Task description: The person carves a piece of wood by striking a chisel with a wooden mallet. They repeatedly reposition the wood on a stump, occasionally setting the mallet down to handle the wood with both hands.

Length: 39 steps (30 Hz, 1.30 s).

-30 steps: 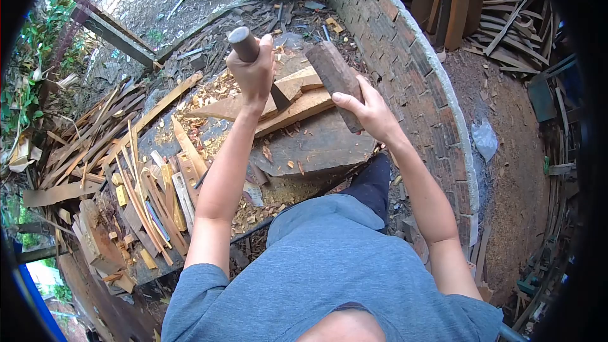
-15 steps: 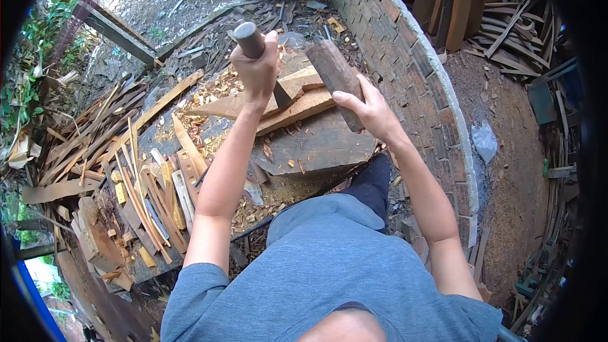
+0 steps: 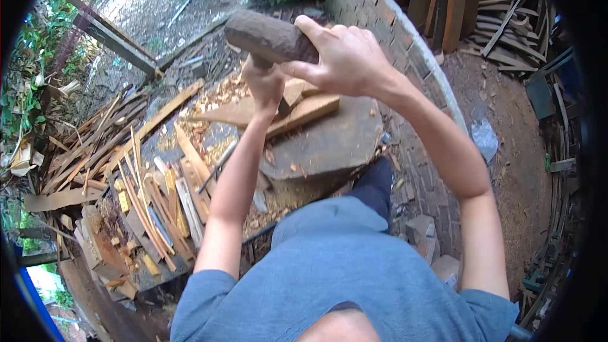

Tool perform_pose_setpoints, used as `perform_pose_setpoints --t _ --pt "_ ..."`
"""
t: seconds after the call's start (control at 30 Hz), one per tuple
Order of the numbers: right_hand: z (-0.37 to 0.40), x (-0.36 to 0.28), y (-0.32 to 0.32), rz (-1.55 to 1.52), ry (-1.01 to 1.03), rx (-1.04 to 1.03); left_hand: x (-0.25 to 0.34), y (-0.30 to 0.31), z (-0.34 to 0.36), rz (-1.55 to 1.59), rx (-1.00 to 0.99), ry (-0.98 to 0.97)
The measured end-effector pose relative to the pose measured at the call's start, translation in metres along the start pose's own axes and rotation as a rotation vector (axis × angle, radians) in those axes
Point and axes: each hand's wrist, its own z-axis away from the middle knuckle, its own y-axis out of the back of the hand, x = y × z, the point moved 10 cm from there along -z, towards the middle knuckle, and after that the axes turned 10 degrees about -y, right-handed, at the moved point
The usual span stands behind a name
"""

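My left hand (image 3: 265, 87) is wrapped around the upright handle of a chisel, whose top is hidden under a dark wooden block (image 3: 266, 37). Below that fist, the chisel's dark blade (image 3: 282, 107) meets a pale, partly cut piece of wood (image 3: 310, 116). My right hand (image 3: 348, 57) grips the block's right end, thumb underneath and fingers over the top. The block lies across the chisel's upper end, right above my left hand. Under the workpiece is a broad, worn wooden stump (image 3: 329, 147).
Wood chips (image 3: 199, 114) litter the area left of the stump. Offcuts and thin strips (image 3: 168, 206) are piled at the left. A curved brick wall (image 3: 386, 16) runs along the right, with a plastic bag (image 3: 484, 139) beyond it. Boards (image 3: 453, 6) lean at the upper right.
My right hand has swung the block up and left, from beside the chisel to over its top. My left hand keeps its hold on the chisel.
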Motion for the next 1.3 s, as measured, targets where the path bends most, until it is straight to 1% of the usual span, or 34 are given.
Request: perform_pose_setpoints --t 0.03,0.07,0.1,0.13,0.17,0.2,0.23,0.27,0.3,0.33,0.37,0.4,0.43,0.47,0.5,0.53,0.57,0.63,0.7,0.77,0.9,1.07,1.2,1.3 --pt "-0.006 -0.007 0.02 0.019 0.009 0.016 -0.003 0.003 -0.002 -0.015 0.005 0.013" --pt "-0.006 -0.013 0.04 -0.158 -0.006 0.007 -0.023 0.007 0.006 -0.05 -0.015 0.101" --pt "-0.004 -0.017 0.049 -0.346 -0.027 -0.009 -0.027 0.007 0.011 -0.059 -0.013 0.124" --pt "-0.002 -0.027 0.073 -0.414 0.147 0.241 -0.033 0.005 0.014 0.013 -0.019 0.169" --pt "0.01 -0.033 0.09 -0.454 0.157 0.417 -0.037 0.002 0.015 0.088 -0.027 0.203" --pt "0.004 -0.033 0.072 -0.415 0.079 0.244 -0.014 0.002 0.009 -0.056 -0.078 0.09" --pt "0.001 -0.028 0.053 -0.368 -0.001 0.078 -0.011 0.0 0.007 -0.112 -0.136 0.057" --pt "0.0 -0.025 0.021 -0.165 -0.046 -0.15 -0.002 -0.002 0.008 -0.014 -0.1 0.063" --pt "0.003 -0.019 -0.007 0.005 -0.002 -0.23 0.016 -0.003 0.007 0.081 -0.067 0.072" --pt "0.009 -0.009 -0.01 -0.104 -0.05 -0.209 0.029 -0.001 0.001 0.08 -0.052 -0.01" --pt "0.011 0.002 -0.012 -0.2 -0.084 -0.192 0.03 0.003 -0.002 0.091 -0.045 -0.021" --pt "0.013 0.013 -0.024 -0.193 -0.078 -0.197 0.014 0.012 0.001 0.181 -0.038 0.136" --pt "0.015 0.031 -0.032 -0.414 -0.154 -0.15 0.002 0.019 0.009 0.264 -0.035 0.303" --pt "0.019 0.047 -0.038 -0.639 -0.229 -0.103 -0.004 0.029 0.01 0.315 0.037 0.374" --pt "0.022 0.051 -0.039 -0.843 -0.265 -0.124 -0.005 0.037 0.006 0.365 0.107 0.441" --pt "0.026 0.057 -0.042 -0.873 -0.319 -0.145 -0.004 0.042 0.001 0.395 0.13 0.425" --pt "0.03 0.064 -0.045 -0.897 -0.372 -0.163 -0.005 0.041 -0.003 0.394 0.132 0.426" --pt "0.036 0.077 -0.059 -0.893 -0.366 -0.14 0.004 0.038 -0.014 0.396 0.127 0.299" --pt "0.04 0.081 -0.065 -0.892 -0.36 -0.117 0.001 0.028 -0.016 0.396 0.118 0.311" --pt "0.047 0.081 -0.067 -0.967 -0.407 -0.124 -0.003 0.018 -0.013 0.409 0.123 0.344" --pt "0.054 0.084 -0.065 -0.926 -0.432 -0.137 -0.011 0.007 -0.008 0.384 0.071 0.363" --pt "0.059 0.088 -0.067 -0.881 -0.425 -0.139 -0.011 0.006 -0.009 0.31 0.066 0.353" --pt "0.057 0.09 -0.069 -0.858 -0.423 -0.111 -0.008 0.004 -0.013 0.324 0.076 0.331" --pt "0.055 0.084 -0.069 -0.872 -0.411 -0.158 -0.011 0.002 -0.015 0.289 0.042 0.308"
